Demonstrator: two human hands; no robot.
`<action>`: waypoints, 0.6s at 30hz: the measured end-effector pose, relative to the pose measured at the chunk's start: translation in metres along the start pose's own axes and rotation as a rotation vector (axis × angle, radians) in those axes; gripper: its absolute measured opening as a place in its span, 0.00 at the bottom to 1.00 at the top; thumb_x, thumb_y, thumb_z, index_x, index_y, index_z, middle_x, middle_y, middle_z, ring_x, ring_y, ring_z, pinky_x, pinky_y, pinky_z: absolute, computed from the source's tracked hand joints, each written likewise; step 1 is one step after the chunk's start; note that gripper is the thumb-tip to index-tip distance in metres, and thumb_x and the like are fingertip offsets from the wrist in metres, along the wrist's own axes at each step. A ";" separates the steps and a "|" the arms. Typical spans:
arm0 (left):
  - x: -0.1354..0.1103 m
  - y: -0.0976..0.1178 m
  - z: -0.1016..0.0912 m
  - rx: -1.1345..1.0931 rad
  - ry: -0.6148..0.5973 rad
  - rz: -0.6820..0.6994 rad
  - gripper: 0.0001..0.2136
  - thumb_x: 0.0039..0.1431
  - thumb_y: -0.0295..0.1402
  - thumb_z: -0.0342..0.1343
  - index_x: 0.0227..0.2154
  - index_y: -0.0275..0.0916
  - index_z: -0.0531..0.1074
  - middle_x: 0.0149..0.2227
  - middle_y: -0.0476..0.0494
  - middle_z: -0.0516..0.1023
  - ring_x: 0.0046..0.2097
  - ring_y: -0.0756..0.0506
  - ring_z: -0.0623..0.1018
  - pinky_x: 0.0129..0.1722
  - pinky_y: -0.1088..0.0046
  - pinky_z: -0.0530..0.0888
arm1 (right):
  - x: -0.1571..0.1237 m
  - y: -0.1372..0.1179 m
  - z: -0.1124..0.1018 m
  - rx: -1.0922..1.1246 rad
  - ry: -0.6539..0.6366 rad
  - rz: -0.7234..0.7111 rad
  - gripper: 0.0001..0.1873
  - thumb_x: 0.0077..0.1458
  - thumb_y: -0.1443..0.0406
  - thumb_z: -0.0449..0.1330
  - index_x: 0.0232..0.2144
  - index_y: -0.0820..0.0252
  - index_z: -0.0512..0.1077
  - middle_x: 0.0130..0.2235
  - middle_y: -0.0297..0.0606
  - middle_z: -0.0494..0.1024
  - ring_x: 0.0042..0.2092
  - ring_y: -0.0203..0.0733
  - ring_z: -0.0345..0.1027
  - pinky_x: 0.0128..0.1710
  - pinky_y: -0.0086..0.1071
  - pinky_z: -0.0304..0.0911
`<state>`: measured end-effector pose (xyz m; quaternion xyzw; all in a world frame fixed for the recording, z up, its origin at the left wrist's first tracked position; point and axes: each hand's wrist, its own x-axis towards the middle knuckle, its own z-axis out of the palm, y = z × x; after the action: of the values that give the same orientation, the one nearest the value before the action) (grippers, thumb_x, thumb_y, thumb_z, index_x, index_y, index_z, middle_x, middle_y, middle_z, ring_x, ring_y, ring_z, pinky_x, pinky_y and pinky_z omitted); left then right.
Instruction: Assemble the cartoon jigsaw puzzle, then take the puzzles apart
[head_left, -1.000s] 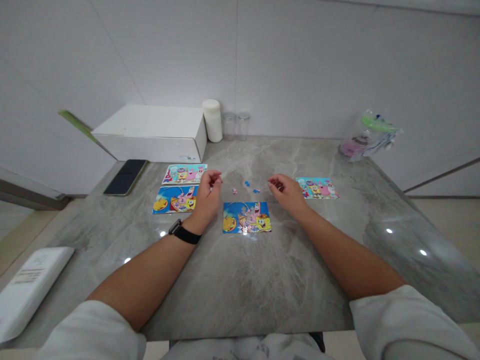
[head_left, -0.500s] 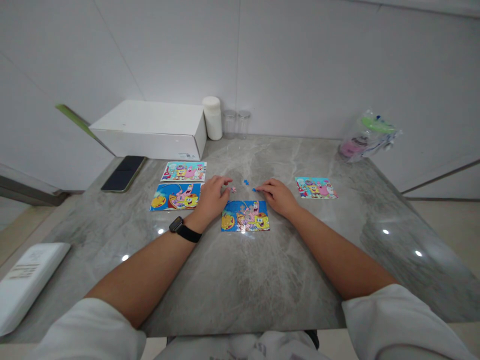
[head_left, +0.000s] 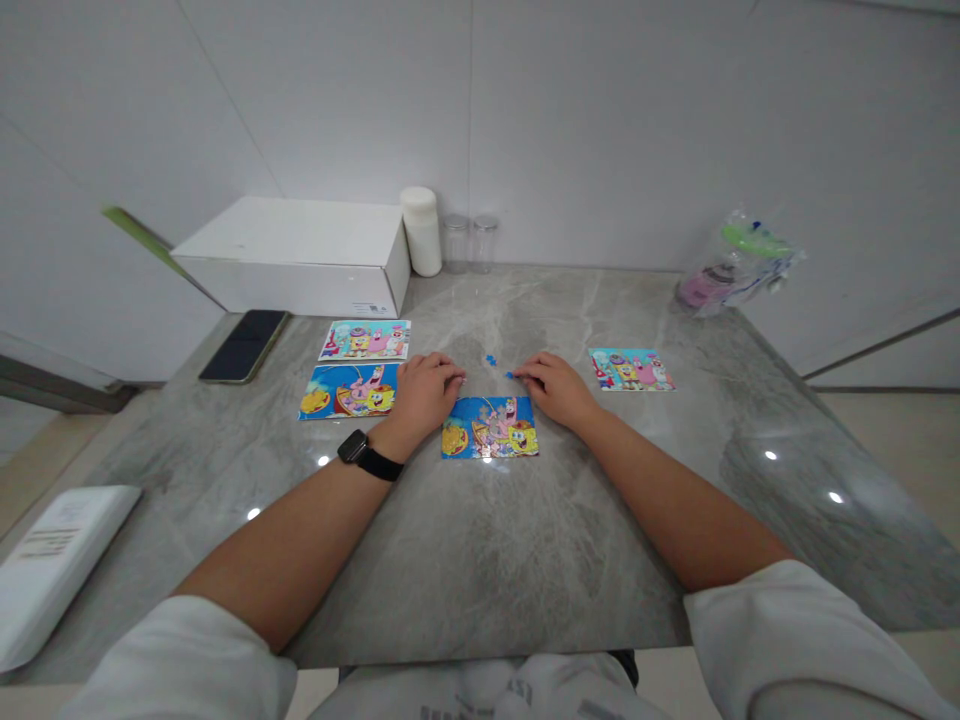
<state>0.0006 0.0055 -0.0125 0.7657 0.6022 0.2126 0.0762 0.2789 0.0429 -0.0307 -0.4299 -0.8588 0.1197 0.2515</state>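
A jigsaw puzzle (head_left: 490, 428) with cartoon figures on blue lies on the table between my forearms, gaps showing in its middle. My left hand (head_left: 429, 392), a black watch on its wrist, is at the puzzle's upper left corner. Its thumb and forefinger pinch a small pinkish puzzle piece (head_left: 463, 379), mostly covered by the fingertips. At the upper right corner, the fingertips of my right hand (head_left: 553, 386) are closed on a blue puzzle piece (head_left: 511, 375). Another blue piece (head_left: 491, 360) lies loose between the hands, beyond the puzzle.
Two picture cards, a light one (head_left: 365, 340) and a blue one (head_left: 349, 391), lie left of my left hand. Another puzzle picture (head_left: 631, 370) lies right. Behind stand a white box (head_left: 289, 260), a white bottle (head_left: 421, 232), two glass jars (head_left: 470, 246) and a bagged cup (head_left: 731, 265). A phone (head_left: 246, 346) lies left.
My left thumb and forefinger have closed on the pinkish piece that lay loose on the table. My right hand has stayed at the blue piece.
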 end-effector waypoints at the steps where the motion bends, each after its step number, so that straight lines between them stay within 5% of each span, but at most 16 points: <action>1: 0.000 0.001 -0.002 0.000 -0.003 -0.013 0.10 0.69 0.36 0.56 0.43 0.46 0.84 0.50 0.42 0.81 0.53 0.35 0.75 0.55 0.51 0.68 | 0.000 0.000 -0.001 0.004 -0.003 0.005 0.14 0.63 0.72 0.60 0.46 0.56 0.83 0.45 0.43 0.80 0.48 0.47 0.72 0.53 0.41 0.67; 18: 0.001 -0.005 0.002 0.014 0.054 -0.042 0.06 0.65 0.36 0.61 0.39 0.43 0.80 0.47 0.37 0.79 0.51 0.33 0.76 0.51 0.51 0.71 | 0.000 0.001 -0.002 -0.004 -0.005 0.044 0.10 0.64 0.67 0.62 0.44 0.56 0.82 0.44 0.43 0.79 0.46 0.47 0.72 0.50 0.40 0.68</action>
<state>-0.0029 0.0079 -0.0159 0.7473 0.6216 0.2275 0.0591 0.2804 0.0438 -0.0292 -0.4488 -0.8501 0.1247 0.2458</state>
